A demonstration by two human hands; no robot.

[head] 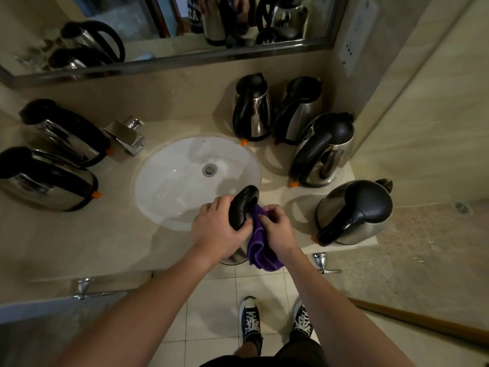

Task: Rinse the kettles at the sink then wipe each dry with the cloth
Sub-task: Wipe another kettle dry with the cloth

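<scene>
My left hand (218, 229) grips the kettle (242, 207) by its handle; my right hand (275, 229) bunches the cloth (258, 255). Steel probably wet, slippery; cloth soft.

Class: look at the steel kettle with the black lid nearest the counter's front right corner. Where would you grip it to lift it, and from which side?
Grip the black curved handle of the front right steel kettle. It arcs from the lid down toward the counter's front edge, facing the person, so probably come from the front and wrap the fingers around it.
</scene>
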